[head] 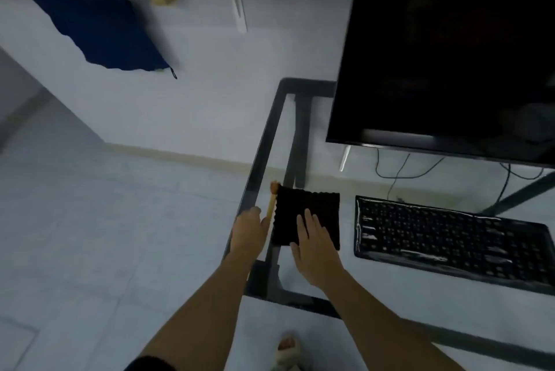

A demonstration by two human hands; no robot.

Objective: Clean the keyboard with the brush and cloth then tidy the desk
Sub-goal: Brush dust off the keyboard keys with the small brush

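A black cloth (312,208) is pressed flat on a glass desk (264,142) by the right hand (312,244), whose fingers are laid out straight and slightly spread across the fabric. A brush (272,202) with a yellow handle is seen lying along the cloth's left side, close to the desk's left rim. Its near end is met by the left hand (247,231), though whether the handle is pinched or merely touched cannot be told through the blur. The keyboard (450,235) is set apart to the right, below a dark monitor (450,55).

The main risk is judged to lie at the rim: the brush could be nudged over the edge and dropped to the tiled floor if it is fumbled. The cloth could also be slid across the smooth glass if it is pushed rather than lifted.
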